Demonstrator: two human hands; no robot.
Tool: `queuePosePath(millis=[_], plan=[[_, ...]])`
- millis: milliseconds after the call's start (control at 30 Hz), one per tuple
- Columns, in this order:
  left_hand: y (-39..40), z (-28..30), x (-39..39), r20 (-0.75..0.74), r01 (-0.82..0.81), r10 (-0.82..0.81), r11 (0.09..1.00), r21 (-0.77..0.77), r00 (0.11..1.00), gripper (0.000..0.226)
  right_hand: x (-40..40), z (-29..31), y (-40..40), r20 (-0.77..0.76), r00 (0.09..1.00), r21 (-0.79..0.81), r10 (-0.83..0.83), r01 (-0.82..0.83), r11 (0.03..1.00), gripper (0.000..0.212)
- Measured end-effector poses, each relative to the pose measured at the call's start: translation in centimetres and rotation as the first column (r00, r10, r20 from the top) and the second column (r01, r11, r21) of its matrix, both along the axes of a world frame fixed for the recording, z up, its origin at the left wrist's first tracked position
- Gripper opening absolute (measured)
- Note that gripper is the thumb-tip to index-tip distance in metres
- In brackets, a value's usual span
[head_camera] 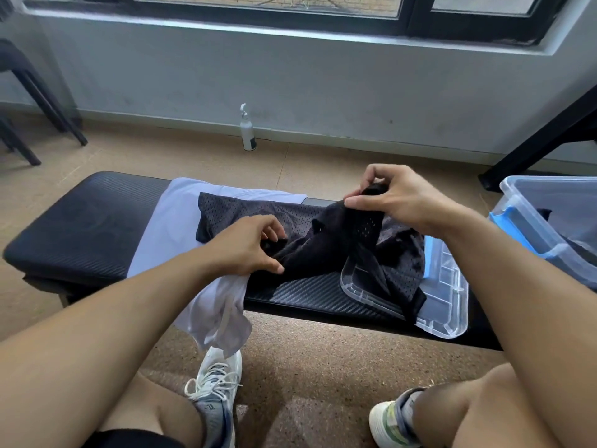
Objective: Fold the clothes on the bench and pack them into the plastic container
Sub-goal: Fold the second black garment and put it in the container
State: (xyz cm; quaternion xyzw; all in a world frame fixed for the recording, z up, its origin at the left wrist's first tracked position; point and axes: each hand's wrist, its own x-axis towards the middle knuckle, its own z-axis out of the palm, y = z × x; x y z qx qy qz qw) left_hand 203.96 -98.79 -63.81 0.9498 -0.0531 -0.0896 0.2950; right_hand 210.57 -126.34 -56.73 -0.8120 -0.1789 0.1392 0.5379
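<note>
A black mesh garment (339,240) lies crumpled across the black padded bench (80,227). My right hand (391,198) pinches a raised bunch of its fabric above the bench. My left hand (248,247) grips a lower part of the same garment near the bench's middle. Under it spreads a white garment (168,227), one end hanging off the front edge. The clear plastic container (555,218) with blue latches stands at the far right, something dark inside. Its clear lid (445,302) lies flat on the bench, partly covered by the black mesh.
A white pump bottle (248,130) stands on the floor by the wall. Black chair legs (35,101) are at the far left, and a black table leg (533,150) slants at the right. My knees and white sneakers (216,383) are below the bench.
</note>
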Motion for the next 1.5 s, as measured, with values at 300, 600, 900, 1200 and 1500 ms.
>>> queuePosePath(millis=[300,600,900,1200,1500], plan=[[1.2,0.3,0.6,0.021,-0.146,0.145,0.988,0.045,0.989,0.034,1.1,-0.4,-0.6,0.037,0.959,0.241,-0.279,0.263,0.934,0.041],[1.7,-0.1,0.9,0.073,-0.102,0.097,0.993,0.065,0.993,0.03,2.4,-2.3,-1.3,0.299,0.889,-0.235,-0.346,0.42,0.877,0.026],[2.2,0.2,1.2,0.236,-0.252,0.286,0.954,-0.164,0.929,0.04,1.5,-3.7,-0.7,0.116,0.984,-0.758,0.133,0.001,0.652,0.058],[1.7,1.8,1.0,0.376,-0.336,0.509,0.834,-0.438,0.774,0.019,1.8,-2.8,0.0,0.32,0.946,-0.49,-0.059,0.218,0.844,0.014],[1.5,3.2,0.8,0.634,-0.35,0.547,0.837,-0.42,0.547,0.011,0.6,0.4,2.0,0.265,0.863,0.101,-0.43,0.418,0.903,0.013]])
